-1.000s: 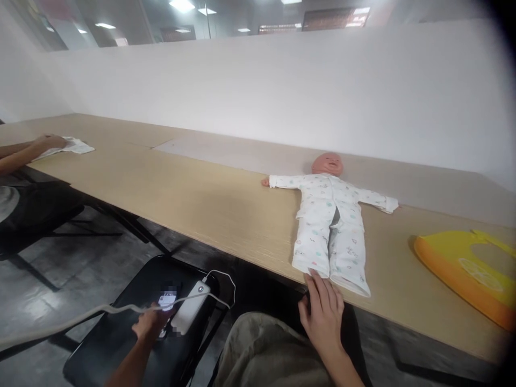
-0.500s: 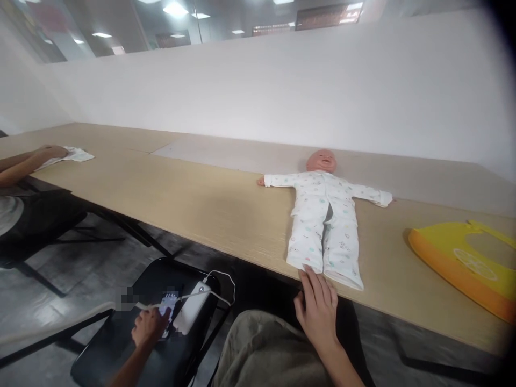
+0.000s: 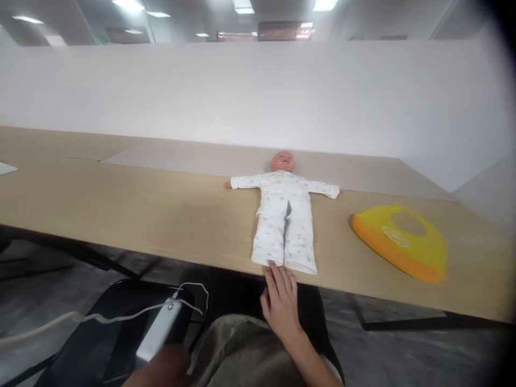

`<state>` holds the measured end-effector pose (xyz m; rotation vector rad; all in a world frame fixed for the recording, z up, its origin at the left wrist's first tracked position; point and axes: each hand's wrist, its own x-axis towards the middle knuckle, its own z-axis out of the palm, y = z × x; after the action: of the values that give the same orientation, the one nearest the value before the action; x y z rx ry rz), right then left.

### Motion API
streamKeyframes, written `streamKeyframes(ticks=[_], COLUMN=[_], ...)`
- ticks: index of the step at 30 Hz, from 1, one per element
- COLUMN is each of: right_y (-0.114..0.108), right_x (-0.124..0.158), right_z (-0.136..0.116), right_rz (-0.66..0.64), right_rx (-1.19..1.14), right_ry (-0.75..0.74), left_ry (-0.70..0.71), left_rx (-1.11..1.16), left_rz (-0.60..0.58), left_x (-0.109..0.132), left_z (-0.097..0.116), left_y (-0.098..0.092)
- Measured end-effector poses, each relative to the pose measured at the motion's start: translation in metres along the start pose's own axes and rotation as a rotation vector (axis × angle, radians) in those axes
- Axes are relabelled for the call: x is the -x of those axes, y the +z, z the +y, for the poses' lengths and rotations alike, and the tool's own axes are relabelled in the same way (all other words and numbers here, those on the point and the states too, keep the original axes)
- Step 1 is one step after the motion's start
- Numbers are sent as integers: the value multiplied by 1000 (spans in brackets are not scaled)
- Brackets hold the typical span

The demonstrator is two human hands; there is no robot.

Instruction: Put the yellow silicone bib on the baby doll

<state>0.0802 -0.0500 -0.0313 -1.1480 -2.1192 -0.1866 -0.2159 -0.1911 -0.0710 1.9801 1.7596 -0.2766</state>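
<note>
A baby doll (image 3: 282, 162) lies on its back on the table with both arms spread. Its white printed top (image 3: 284, 183) has long sleeves, and the white printed trousers (image 3: 269, 236) reach toward the table's front edge. My right hand (image 3: 281, 301) rests at that edge, fingers stretched out and holding nothing, fingertips at the hem of the trouser leg on the left. My left hand (image 3: 165, 368) is a motion-smeared shape at the bottom, beside a white power bank (image 3: 158, 330) on the black chair; its fingers cannot be made out.
A yellow and orange bib (image 3: 403, 242) with a fruit-slice print lies right of the doll on the wooden table (image 3: 193, 220). A white cable (image 3: 116, 318) crosses the black chair (image 3: 105, 344). White cloth (image 3: 7, 168) shows at the far left. A white wall stands behind.
The view has swung right, so doll and bib sit further left. My left hand has left the phone on the chair and drawn back toward my lap. My right hand stays by the trouser hem.
</note>
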Motion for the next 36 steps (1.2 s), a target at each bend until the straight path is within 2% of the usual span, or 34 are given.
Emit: streamKeyframes(ticks=[2,4,5,8,9,11,16,20,26,28,36], right_y=[-7,-16,-21,-37,-41,-50,-56,-55,-56,-53,-42], right_x=[-2,-2,-2,4,6,10,8,-2,-3,0,0], right_z=[0,1,2,8,11,16,26,29,22,20,27], right_rz=[-43,-67,-65,0,26,53,-6,-46,26,32,-81], right_rx=[-27,-71,-93,-112,-95,-28,163,234,170,152,206], right_ry=[2,1,-1,0,4,26,90,135,167,163,205], left_ry=[183,353,417,520,536,544,444,337,272,270,274], left_rx=[-67,-48,-36,-29,-50,-116,-177,-140,-88,-82,-82], left_rz=[27,210,342,768,867,971,995,917,838,835,855], left_x=[-13,-26,-33,-54,-60,-72,-99,-114,-118,-119,-123], left_z=[51,94,112,145,151,160,179,191,200,201,200], left_y=[-37,-73,-88,-114,-118,-119,-115,-125,-142,-141,-132])
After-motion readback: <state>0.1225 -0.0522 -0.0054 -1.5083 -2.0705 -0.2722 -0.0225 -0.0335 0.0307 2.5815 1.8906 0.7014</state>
